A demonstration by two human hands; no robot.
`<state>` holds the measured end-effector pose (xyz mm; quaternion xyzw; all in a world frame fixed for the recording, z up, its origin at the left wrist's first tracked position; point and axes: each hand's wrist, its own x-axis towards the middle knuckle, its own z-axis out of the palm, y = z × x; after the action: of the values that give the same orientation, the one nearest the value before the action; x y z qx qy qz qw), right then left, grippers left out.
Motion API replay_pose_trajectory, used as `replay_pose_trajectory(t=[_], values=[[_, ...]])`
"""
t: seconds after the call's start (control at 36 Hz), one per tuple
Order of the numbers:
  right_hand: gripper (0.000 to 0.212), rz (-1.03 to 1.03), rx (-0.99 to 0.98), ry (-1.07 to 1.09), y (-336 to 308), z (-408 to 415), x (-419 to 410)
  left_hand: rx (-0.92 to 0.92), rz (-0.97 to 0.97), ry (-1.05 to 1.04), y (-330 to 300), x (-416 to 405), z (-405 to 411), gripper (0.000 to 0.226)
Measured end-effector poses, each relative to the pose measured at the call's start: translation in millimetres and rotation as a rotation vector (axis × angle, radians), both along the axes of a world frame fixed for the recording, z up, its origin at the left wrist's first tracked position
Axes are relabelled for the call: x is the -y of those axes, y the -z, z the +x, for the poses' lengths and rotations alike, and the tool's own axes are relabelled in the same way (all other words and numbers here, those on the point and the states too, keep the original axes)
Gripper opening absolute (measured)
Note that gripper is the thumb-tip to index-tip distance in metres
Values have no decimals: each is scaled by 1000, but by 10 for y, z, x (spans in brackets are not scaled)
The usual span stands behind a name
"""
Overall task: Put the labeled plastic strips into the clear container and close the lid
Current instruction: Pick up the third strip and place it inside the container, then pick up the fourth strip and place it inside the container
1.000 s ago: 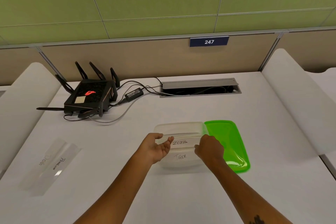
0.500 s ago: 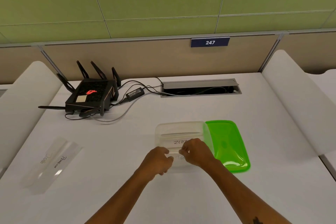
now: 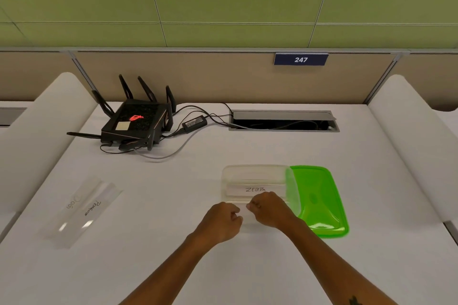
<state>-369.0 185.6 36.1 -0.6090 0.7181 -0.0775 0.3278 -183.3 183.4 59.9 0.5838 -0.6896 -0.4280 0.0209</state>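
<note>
My left hand (image 3: 221,221) and right hand (image 3: 270,209) meet at the container's (image 3: 255,173) near edge; the lid (image 3: 319,200) lies just right; two strips (image 3: 81,210) far left; the router (image 3: 135,122) behind.

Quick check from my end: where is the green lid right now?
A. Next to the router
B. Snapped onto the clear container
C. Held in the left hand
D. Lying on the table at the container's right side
D. The green lid lies flat on the table against the right side of the clear container, which is still open on top with the ZEBRA strip showing inside it.
</note>
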Motion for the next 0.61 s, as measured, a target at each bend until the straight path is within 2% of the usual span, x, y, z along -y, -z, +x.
replay_pose_trajectory(t=[0.08, 0.22, 0.36, 0.47, 0.61], values=[[30, -88, -12, 61, -38, 38, 11, -50, -15, -16, 16, 3, 79, 43], [27, -348, -8, 151, -152, 241, 64, -144, -82, -112, 27, 43, 331, 34], [22, -555, 66, 78, -281, 672, 160, -181, -156, -256, 52, 138, 788, 29], [18, -604, 118, -23, -314, 1110, 238, -149, -182, -362, 133, 210, 1293, 27], [16, -513, 185, -121, -228, 1660, 328, -96, -224, -515, 243, 254, 2011, 22]])
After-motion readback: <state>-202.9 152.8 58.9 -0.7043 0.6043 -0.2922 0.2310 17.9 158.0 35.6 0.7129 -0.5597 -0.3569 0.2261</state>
